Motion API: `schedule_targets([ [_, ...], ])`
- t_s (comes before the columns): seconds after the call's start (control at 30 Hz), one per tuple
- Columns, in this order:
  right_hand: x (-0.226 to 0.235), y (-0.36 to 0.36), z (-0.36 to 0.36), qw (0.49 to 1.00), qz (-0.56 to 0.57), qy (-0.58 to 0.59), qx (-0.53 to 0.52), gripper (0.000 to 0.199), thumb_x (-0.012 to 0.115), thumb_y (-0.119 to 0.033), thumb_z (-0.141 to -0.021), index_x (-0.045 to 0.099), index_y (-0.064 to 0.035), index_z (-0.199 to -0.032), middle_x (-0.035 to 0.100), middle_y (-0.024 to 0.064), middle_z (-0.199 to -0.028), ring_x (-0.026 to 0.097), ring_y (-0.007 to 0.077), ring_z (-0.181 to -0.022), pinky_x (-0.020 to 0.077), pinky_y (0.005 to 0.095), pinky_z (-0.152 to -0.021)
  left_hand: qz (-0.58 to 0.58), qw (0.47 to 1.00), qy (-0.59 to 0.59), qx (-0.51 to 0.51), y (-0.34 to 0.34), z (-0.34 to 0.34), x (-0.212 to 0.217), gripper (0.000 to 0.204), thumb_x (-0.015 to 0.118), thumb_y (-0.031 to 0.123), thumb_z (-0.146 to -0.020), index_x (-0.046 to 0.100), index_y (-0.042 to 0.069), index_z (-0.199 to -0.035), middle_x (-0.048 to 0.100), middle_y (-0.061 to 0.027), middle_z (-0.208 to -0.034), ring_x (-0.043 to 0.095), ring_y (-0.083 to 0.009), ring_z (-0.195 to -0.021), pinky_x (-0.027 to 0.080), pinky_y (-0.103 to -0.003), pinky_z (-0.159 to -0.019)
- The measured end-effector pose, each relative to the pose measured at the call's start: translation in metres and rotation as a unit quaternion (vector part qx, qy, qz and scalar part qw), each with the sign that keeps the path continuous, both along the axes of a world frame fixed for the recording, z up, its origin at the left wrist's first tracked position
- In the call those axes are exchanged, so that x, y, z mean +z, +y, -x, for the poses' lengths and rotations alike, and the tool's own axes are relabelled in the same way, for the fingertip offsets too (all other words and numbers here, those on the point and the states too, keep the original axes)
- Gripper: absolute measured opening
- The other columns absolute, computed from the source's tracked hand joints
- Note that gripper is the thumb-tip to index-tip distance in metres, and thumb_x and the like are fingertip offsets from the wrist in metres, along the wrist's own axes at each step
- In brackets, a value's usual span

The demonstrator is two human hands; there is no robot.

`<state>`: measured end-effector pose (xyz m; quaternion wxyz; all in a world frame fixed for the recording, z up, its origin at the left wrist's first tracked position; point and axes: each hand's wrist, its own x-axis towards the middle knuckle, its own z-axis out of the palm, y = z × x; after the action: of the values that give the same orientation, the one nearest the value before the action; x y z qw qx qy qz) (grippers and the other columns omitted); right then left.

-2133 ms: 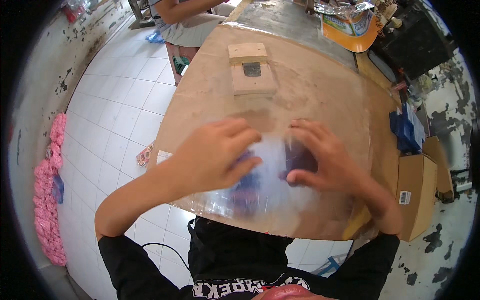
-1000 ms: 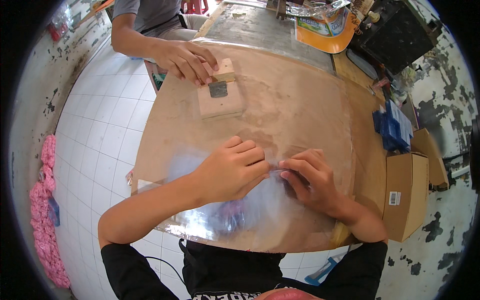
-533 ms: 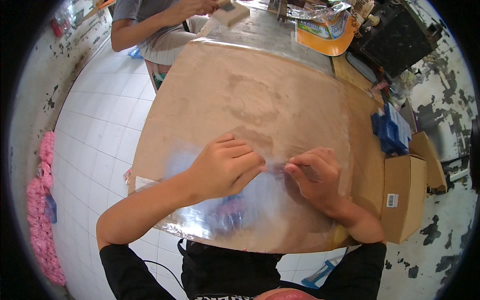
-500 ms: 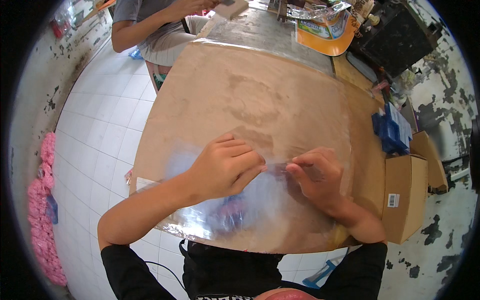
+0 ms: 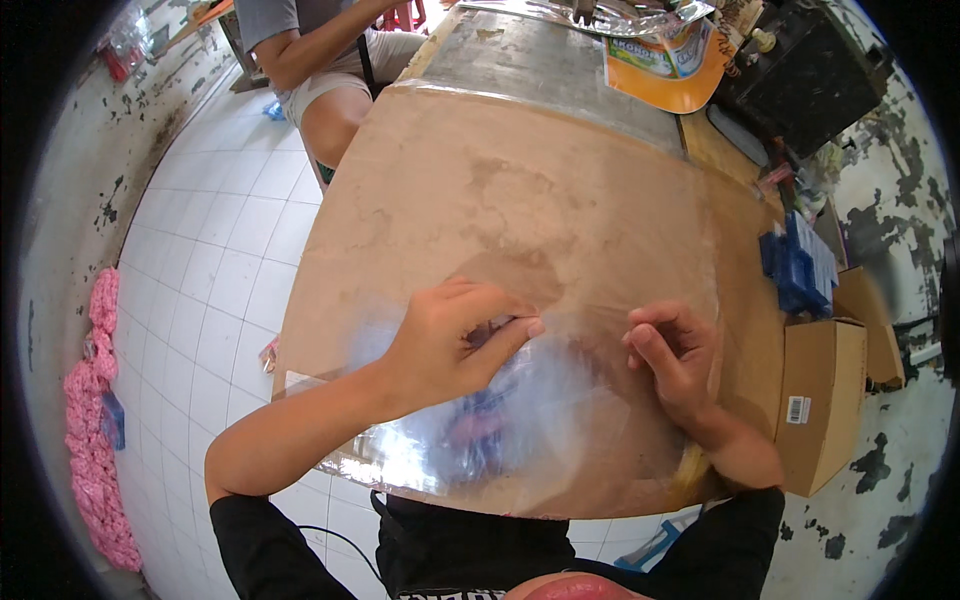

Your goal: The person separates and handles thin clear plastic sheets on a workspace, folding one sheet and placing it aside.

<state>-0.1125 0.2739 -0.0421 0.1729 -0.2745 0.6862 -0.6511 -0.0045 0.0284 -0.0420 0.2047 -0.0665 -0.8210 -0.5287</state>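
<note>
Left hand (image 5: 455, 340) pinching clear plastic sheet (image 5: 560, 400) at its far edge, right hand (image 5: 675, 355) curled loosely just right, nothing gripped.

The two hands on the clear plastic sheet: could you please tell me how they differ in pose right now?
The left hand lies palm down, fingers curled with thumb and fingertips pinched together on the clear plastic sheet; the right hand is loosely curled, fingers bent inward. The left hand reaches toward the sheet's middle; the right hand stays near its right side. Whether either truly grips the sheet is unclear. Both are bare and rest over the brown table.
</note>
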Motion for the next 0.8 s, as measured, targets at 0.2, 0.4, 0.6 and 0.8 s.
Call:
schedule_targets([
  [0.2, 0.0, -0.001, 0.004, 0.997, 0.012, -0.069, -0.012, 0.013, 0.06, -0.014, -0.096, 0.064, -0.0025, -0.1, 0.063, 0.0039, -0.075, 0.055, 0.0076, -0.058, 0.0443, 0.0211, -0.051, -0.098, 0.992, -0.071, -0.026, 0.0, 0.001, 0.002, 0.008, 0.071, 0.004, -0.085, 0.066, -0.001, -0.09, 0.069, -0.0072, -0.083, 0.065, -0.0083, -0.073, 0.052, -0.023, -0.06],
  [0.4, -0.004, -0.005, 0.008, 0.993, 0.071, -0.097, -0.022, 0.013, 0.061, -0.016, -0.095, 0.063, -0.0034, -0.1, 0.061, 0.0034, -0.072, 0.053, 0.0086, -0.054, 0.0449, 0.0222, -0.049, -0.174, 0.979, -0.098, -0.043, -0.004, 0.001, -0.001, 0.01, 0.07, 0.005, -0.086, 0.064, -0.001, -0.093, 0.066, -0.0043, -0.078, 0.061, -0.0058, -0.067, 0.048, -0.02, -0.057],
  [0.6, -0.005, 0.0, 0.011, 0.991, 0.069, -0.113, -0.03, 0.013, 0.061, -0.016, -0.095, 0.063, -0.004, -0.1, 0.063, 0.0041, -0.073, 0.055, 0.0089, -0.054, 0.0457, 0.022, -0.048, -0.119, 0.988, -0.068, -0.071, -0.004, 0.0, 0.003, 0.007, 0.066, 0.003, -0.089, 0.063, -0.003, -0.09, 0.065, -0.0056, -0.079, 0.059, -0.0063, -0.066, 0.048, -0.021, -0.057],
  [0.8, -0.007, 0.0, 0.01, 0.992, 0.074, -0.097, -0.018, 0.012, 0.063, -0.014, -0.094, 0.063, -0.0037, -0.099, 0.064, 0.0051, -0.073, 0.056, 0.0088, -0.055, 0.0462, 0.0219, -0.048, -0.178, 0.981, -0.045, -0.064, 0.0, 0.003, -0.003, 0.006, 0.067, 0.003, -0.086, 0.064, -0.002, -0.085, 0.064, -0.0047, -0.067, 0.062, -0.0081, -0.057, 0.048, -0.022, -0.048],
])
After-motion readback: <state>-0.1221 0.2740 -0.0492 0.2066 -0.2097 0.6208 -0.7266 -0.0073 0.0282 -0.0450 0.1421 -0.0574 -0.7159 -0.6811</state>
